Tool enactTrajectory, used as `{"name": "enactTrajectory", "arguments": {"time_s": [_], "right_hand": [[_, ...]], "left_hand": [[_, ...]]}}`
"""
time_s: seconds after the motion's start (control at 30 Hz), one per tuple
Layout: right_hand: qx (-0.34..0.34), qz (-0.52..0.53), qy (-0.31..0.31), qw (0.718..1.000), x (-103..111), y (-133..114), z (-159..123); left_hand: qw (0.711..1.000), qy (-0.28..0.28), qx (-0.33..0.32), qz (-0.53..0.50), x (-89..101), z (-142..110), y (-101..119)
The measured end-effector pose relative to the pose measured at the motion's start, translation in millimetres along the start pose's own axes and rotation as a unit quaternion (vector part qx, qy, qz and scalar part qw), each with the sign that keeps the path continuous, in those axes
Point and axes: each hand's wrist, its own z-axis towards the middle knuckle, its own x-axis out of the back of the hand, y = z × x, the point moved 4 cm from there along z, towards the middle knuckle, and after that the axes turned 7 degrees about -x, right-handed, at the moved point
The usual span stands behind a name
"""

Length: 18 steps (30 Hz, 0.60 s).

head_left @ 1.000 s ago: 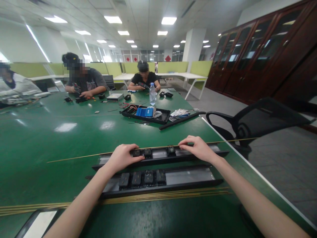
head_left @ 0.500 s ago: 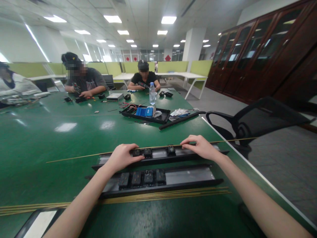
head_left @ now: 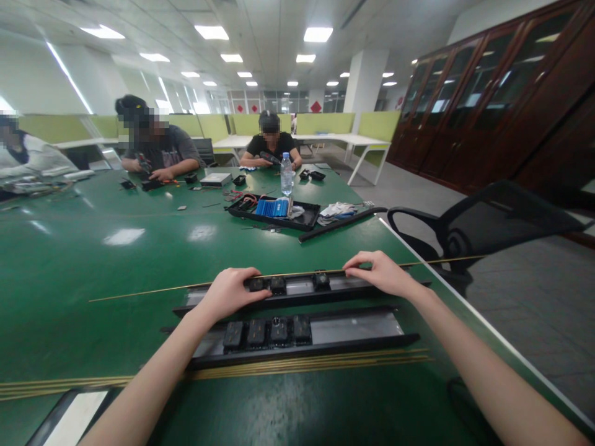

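A thin brass rod (head_left: 300, 274) lies lengthwise along the back of the far black channel (head_left: 251, 305), sticking out past both ends. Inside that channel sit black blocks (head_left: 321, 281), two of them close to my left hand (head_left: 232, 292). That hand is closed around the leftmost block, thumb in front and fingertips behind by the rod. Farther right, my right hand (head_left: 379, 272) pinches the rod between thumb and fingers. Nearer to me, a second black channel (head_left: 357, 327) holds several black blocks (head_left: 256, 334) side by side. Several brass rods (head_left: 302, 365) lie in front of it.
Across the green table (head_left: 153, 260) stand a black tray (head_left: 307, 217) with a blue item, a water bottle (head_left: 286, 176), gloves (head_left: 337, 212) and a black strip (head_left: 341, 226). Co-workers sit at the far side. A mesh chair (head_left: 502, 223) is at the right edge.
My right hand has slid a little to the right along the brass rod. My left hand keeps its place; the channels and blocks have not moved.
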Motion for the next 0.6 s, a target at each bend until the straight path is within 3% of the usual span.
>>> {"name": "enactTrajectory", "arguments": {"time_s": [0.6], "right_hand": [[-0.018, 0.003, -0.01, 1.0, 6.0, 8.6, -0.8]], "left_hand": [[1.0, -0.005, 0.003, 0.005, 0.1, 0.1, 1.1]]}}
